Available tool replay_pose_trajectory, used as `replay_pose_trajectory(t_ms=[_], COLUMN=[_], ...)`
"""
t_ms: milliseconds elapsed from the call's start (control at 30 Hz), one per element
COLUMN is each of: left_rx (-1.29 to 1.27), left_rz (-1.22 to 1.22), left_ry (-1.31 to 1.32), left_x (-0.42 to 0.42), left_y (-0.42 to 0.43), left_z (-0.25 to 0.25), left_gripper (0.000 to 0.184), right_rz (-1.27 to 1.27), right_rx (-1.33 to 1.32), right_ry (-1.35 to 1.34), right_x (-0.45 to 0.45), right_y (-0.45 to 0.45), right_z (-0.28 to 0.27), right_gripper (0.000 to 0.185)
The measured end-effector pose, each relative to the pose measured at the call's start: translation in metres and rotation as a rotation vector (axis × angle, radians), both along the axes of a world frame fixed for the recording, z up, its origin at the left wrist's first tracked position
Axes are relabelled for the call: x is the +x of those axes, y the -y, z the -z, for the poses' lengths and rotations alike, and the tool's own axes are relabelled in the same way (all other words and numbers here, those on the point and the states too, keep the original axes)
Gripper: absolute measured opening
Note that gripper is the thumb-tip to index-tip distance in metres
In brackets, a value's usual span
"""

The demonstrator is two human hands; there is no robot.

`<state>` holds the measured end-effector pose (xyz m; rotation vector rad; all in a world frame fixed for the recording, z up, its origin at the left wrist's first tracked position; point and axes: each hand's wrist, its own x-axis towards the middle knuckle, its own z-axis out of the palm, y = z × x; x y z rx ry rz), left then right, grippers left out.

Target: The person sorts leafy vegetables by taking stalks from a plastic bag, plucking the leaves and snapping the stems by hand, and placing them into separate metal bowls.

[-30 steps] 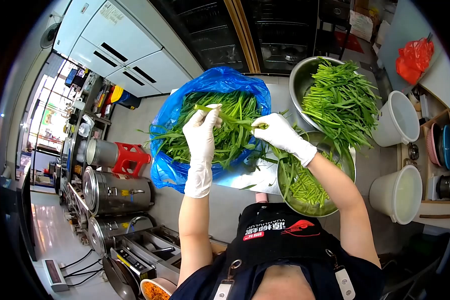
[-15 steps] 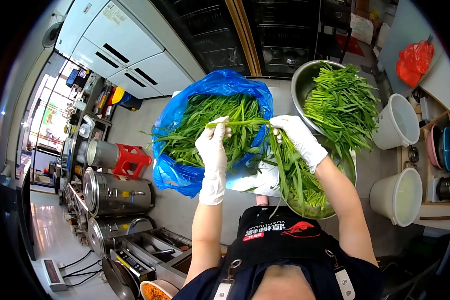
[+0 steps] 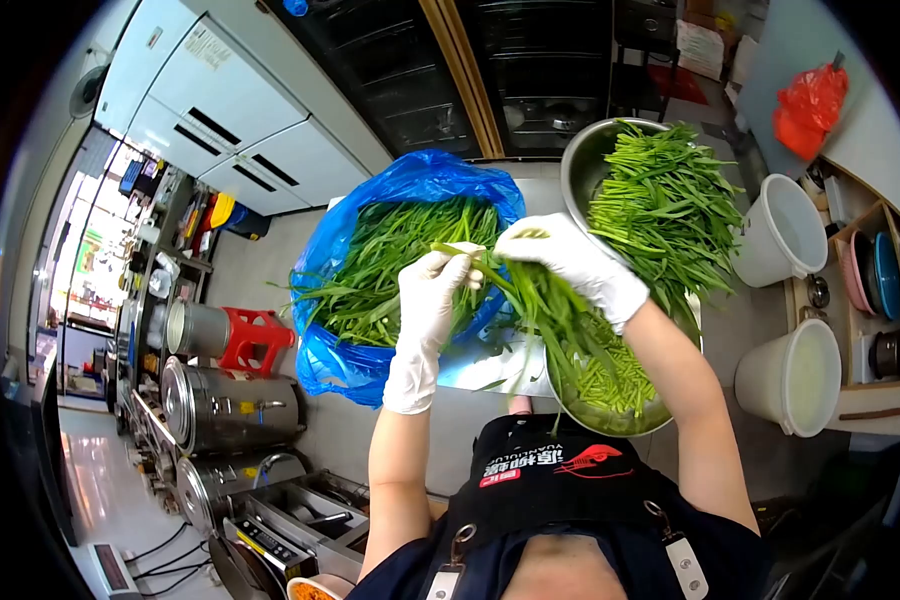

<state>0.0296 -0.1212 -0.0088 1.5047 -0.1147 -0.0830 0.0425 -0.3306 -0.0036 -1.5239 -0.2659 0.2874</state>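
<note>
Gloved in white, my left hand (image 3: 434,290) pinches the cut end of a water spinach stalk (image 3: 500,279) above the blue bag. My right hand (image 3: 570,262), also gloved, is curled over leafy water spinach (image 3: 548,302) that hangs from beneath it; its fingertips are partly hidden. The blue plastic bag (image 3: 342,372) is full of long water spinach (image 3: 395,265). Below my right hand, a metal bowl (image 3: 638,428) holds short pieces of cut stem (image 3: 615,378). A larger steel basin (image 3: 582,165) behind it carries a heap of leafy water spinach (image 3: 670,205).
The bag and bowls stand on a low metal-topped table (image 3: 515,368). Two white buckets (image 3: 790,378) are on the right, beside a shelf with plates (image 3: 885,275). Large steel pots (image 3: 232,405) and a red stool (image 3: 257,340) stand left. A white fridge (image 3: 225,100) is behind.
The stalk, held nearly level between my hands before, now slants down to the right. My right hand has shifted up and left, closer to my left hand, and the leaves beneath it have swung.
</note>
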Motion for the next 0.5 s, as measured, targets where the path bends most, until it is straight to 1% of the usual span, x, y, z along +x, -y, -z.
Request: replay_pose_trajectory(t_ms=[33, 67, 133, 167, 233, 267, 300, 367, 433, 500], left_rx=[0.019, 0.019, 0.019, 0.018, 0.032, 0.052, 0.073, 0.048, 0.065, -0.106], left_rz=[0.013, 0.009, -0.007, -0.015, -0.020, -0.037, -0.051, -0.072, -0.140, -0.120], left_ry=[-0.004, -0.003, -0.011, -0.018, -0.025, -0.035, -0.044, -0.008, 0.087, 0.071], left_x=[0.000, 0.000, -0.001, -0.001, 0.000, 0.000, -0.002, -0.006, -0.009, -0.014], left_y=[0.004, 0.006, 0.008, 0.008, 0.011, 0.014, 0.018, 0.027, 0.038, 0.053], left_z=[0.003, 0.003, 0.004, 0.006, 0.013, 0.014, 0.012, 0.013, 0.020, 0.022], left_gripper=[0.018, 0.019, 0.019, 0.019, 0.019, 0.018, 0.018, 0.017, 0.017, 0.019], right_rz=[-0.061, -0.055, -0.067, -0.064, -0.055, -0.046, 0.008, 0.190, 0.272, 0.308], right_rx=[-0.014, 0.055, 0.169, 0.185, 0.168, 0.135, 0.100, -0.135, 0.065, 0.249], right_ry=[0.014, -0.041, -0.146, -0.155, -0.083, 0.022, 0.059, 0.212, 0.190, 0.098], right_x=[0.002, 0.004, -0.003, -0.004, -0.012, -0.014, -0.016, -0.014, -0.021, -0.029], right_y=[-0.007, -0.012, -0.017, -0.019, -0.021, -0.021, -0.024, -0.030, -0.029, -0.023], right_z=[0.009, 0.021, 0.018, 0.024, 0.022, 0.027, 0.033, 0.050, 0.048, 0.040], right_gripper=[0.022, 0.022, 0.022, 0.019, 0.018, 0.019, 0.020, 0.019, 0.017, 0.015])
